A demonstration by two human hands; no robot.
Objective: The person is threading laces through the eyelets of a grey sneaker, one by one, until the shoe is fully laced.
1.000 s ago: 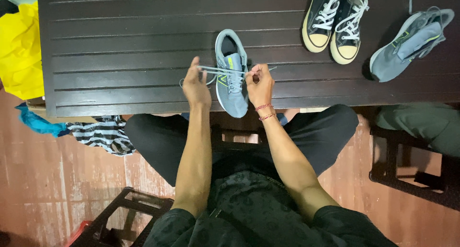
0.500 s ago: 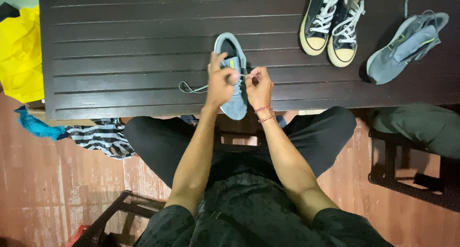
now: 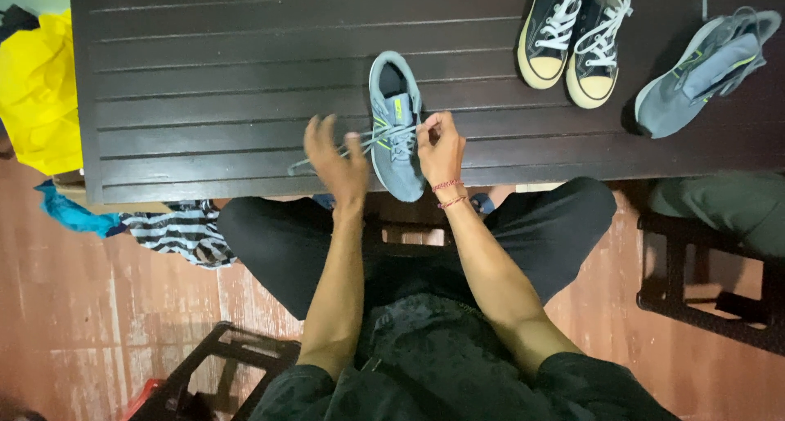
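head view, straight down over table [image 3: 204, 78]
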